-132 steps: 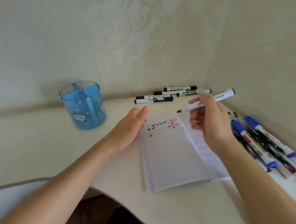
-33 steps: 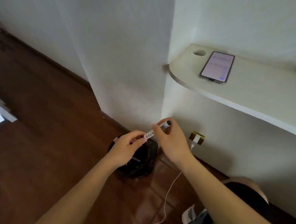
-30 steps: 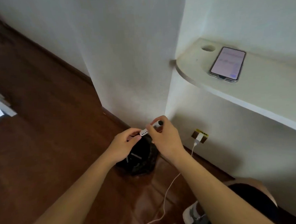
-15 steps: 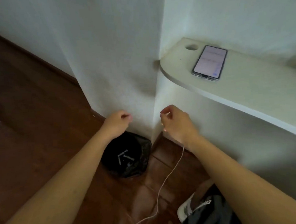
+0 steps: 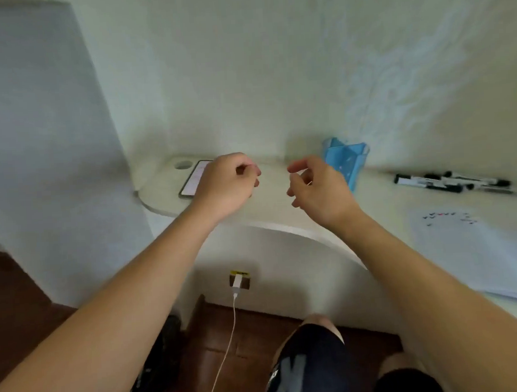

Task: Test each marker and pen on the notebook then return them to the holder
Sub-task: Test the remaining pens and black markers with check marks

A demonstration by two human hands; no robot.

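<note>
Hovering empty, the left hand [image 5: 226, 182] curls and the right hand [image 5: 318, 188] spreads loosely; reaching right and pinching one black-capped white marker [image 5: 415, 182] mid-barrel seems best.

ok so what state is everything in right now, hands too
left hand: fingers curled, holding nothing
right hand: loosely curled, empty
holder: upright
markers: lying flat, outside the holder
notebook: open, tick marks on page
phone: flat, screen lit
charger cable: plugged in
</note>
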